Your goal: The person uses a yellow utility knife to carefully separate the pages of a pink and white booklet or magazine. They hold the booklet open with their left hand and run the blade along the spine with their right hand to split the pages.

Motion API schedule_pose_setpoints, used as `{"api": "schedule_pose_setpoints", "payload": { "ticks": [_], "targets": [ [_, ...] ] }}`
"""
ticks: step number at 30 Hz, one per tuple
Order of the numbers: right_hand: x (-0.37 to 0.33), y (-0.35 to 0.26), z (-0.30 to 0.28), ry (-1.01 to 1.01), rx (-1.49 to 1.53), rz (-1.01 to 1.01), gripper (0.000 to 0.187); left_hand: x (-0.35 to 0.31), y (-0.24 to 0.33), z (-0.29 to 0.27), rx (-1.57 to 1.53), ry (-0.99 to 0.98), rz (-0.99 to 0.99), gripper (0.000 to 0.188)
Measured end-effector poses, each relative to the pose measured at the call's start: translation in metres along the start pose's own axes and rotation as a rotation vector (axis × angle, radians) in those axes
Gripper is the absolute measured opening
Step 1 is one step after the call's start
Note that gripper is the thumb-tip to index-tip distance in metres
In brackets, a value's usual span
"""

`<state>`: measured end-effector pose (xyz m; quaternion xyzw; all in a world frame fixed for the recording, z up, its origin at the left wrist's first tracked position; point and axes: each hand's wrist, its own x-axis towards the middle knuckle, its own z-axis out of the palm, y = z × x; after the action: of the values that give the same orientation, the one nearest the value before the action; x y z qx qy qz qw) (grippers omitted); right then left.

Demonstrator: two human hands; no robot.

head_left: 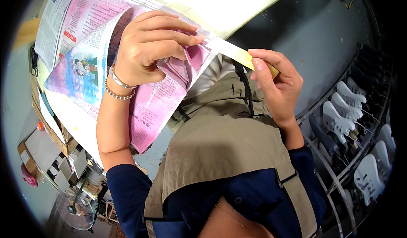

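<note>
My left hand (152, 47) curls over a crumpled, pink-stained newspaper sheet (157, 104), its folds bunched under the bent fingers. My right hand (277, 75) pinches a narrow flat strip (231, 49) between thumb and fingers. This strip is white over most of its length and yellow at the end in my right hand. Its white end reaches the newspaper edge near my left fingertips; whether they touch it, I cannot tell. Another newspaper page (80, 70), stained blue and pink, curls up beside my left wrist.
More newspaper (53, 30) lies at the far left of the pale yellow table (203, 5). A khaki apron (220, 144) covers my front. To the right, a metal rack (339, 180) carries white moulded parts (337, 119) and dark ones. A fan (74, 208) stands at lower left.
</note>
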<state>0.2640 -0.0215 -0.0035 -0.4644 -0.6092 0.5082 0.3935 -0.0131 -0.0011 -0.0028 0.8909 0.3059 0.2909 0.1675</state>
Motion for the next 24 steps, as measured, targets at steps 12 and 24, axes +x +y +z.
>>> {"api": "schedule_pose_setpoints", "payload": {
  "ticks": [12, 24],
  "targets": [
    [0.0029, -0.0014, 0.0013, -0.008, -0.037, -0.014, 0.014, 0.001, 0.0036, 0.0036, -0.002, 0.031, -0.029, 0.02],
    [0.0051, -0.0021, 0.0016, -0.015, -0.041, -0.032, 0.014, 0.0014, 0.0046, 0.005, -0.007, 0.055, -0.035, 0.019]
  ]
}}
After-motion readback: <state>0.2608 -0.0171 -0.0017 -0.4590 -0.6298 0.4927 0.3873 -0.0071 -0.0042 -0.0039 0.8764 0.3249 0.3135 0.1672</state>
